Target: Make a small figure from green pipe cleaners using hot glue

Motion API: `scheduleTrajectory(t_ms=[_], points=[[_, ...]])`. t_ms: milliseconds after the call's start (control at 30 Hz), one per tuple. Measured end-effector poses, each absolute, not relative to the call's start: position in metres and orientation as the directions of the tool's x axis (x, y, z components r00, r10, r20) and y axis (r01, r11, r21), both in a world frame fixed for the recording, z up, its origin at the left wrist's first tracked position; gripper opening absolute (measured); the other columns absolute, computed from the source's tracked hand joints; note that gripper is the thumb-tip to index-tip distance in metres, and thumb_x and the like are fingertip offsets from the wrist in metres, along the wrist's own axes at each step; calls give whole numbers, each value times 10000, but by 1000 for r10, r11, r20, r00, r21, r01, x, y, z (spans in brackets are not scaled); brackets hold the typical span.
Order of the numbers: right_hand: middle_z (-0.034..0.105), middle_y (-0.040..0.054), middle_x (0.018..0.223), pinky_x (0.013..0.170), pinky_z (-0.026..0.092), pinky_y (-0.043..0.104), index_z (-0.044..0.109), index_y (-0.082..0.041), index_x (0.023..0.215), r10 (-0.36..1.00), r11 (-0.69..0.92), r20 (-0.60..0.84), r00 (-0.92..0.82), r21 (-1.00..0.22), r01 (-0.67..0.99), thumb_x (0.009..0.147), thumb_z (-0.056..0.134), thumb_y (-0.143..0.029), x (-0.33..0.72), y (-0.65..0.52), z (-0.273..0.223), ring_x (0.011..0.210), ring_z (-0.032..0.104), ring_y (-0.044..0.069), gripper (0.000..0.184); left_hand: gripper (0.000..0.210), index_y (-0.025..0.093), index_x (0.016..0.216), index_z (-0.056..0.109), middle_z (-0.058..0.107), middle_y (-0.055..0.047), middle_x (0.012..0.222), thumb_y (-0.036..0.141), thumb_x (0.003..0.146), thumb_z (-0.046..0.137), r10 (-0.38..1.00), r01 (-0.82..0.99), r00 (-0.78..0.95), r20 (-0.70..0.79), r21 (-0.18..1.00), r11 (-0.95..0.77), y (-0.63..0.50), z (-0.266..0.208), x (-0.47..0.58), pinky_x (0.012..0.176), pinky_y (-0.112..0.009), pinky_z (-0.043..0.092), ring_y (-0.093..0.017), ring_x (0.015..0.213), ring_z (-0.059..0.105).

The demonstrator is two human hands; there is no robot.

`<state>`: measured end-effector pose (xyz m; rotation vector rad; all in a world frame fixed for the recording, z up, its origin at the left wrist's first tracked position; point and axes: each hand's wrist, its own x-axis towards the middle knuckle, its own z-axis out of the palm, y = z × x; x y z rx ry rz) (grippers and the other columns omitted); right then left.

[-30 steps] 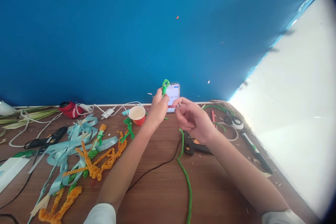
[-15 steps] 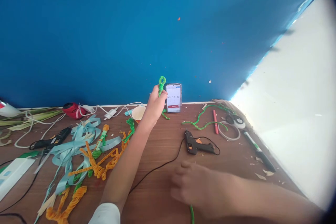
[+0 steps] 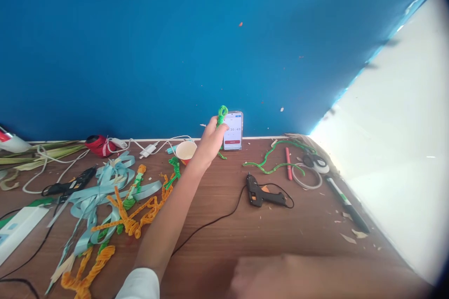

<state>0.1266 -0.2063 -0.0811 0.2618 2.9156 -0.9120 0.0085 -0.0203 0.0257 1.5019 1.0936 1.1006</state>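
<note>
My left hand (image 3: 212,141) is closed around a twisted green pipe cleaner (image 3: 222,112), its looped end sticking up above the fingers. This hand is raised in front of a phone (image 3: 234,130) that leans upright against the wall and shows a running timer. A green end hangs just below the hand, near the phone's foot. My right hand (image 3: 257,278) is low at the bottom edge, smeared by motion, so its fingers and anything in them cannot be made out. Ahead of it lies a black glue gun (image 3: 261,192) on the table.
Orange pipe cleaners (image 3: 131,225) and light blue ribbon (image 3: 89,194) are heaped at left. A paper cup (image 3: 186,150) stands behind my left forearm. Green pipe cleaners (image 3: 277,168), a red marker (image 3: 288,163) and a knife-like tool (image 3: 347,203) lie at right. A cord crosses the middle.
My right hand has moved down towards the bottom edge, and the green strand beneath it no longer shows. My left hand with the green pipe cleaner has shifted slightly right, partly covering the phone.
</note>
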Motion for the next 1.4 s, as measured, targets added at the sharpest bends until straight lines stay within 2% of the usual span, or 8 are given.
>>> scheduleTrajectory(t_ms=[67,133,233,400,533,767,1000,1400], points=[[645,-40,713,549,371,220,549,-244,961,256,706,1,-967,-683,186,907,528,-299,127,-182,-56,590,566,113,80,209,201,1019,587,644,-64,1058,310,911,445,976,129,182,123,981,-148,-18,23,8,750,-274,434,-179,912,556],[624,-16,785,575,389,229,433,-223,1157,451,600,55,-891,-758,257,916,503,-344,134,-159,-21,634,557,127,279,217,195,972,594,639,-62,1040,320,929,422,976,135,163,142,977,-164,-15,20,8,718,-250,418,-163,896,542],[573,35,925,655,419,271,334,-224,1192,689,538,190,-699,-782,317,956,440,-359,149,-130,27,725,534,145,292,215,187,988,595,621,-51,960,317,934,433,967,116,183,176,973,-199,-14,18,7,692,-227,404,-143,861,528],[457,-11,807,609,396,260,363,-265,1082,861,457,395,-320,-877,148,1009,340,-411,159,-99,49,648,440,126,164,200,195,1031,586,554,-5,803,332,916,496,919,72,345,192,970,-230,-23,24,7,632,-218,385,-113,710,489],[471,-38,716,523,335,237,429,-250,959,893,450,440,-95,-867,215,972,461,-358,160,-86,42,562,393,103,113,177,192,937,580,502,12,701,347,918,496,920,93,341,192,967,-236,-32,30,8,611,-223,366,-109,639,434],[626,-24,691,570,402,241,509,-215,911,835,490,548,60,-788,372,921,543,-304,168,-83,44,595,540,108,95,234,189,895,571,485,8,688,388,936,456,926,150,330,185,958,-244,-41,35,11,616,-241,344,-123,647,429],[663,4,717,548,424,243,519,-212,903,866,477,498,-43,-798,369,930,533,-386,163,-84,42,600,585,127,177,325,198,767,501,521,0,702,413,973,371,902,253,340,267,898,-361,-47,37,10,608,-263,300,-136,659,437],[679,10,712,547,398,236,529,-204,857,863,444,505,-7,-752,487,920,542,-330,165,-83,42,586,587,121,142,360,193,814,543,536,-14,762,479,963,383,892,149,351,284,924,-352,-48,29,19,709,-237,415,-139,761,508]])
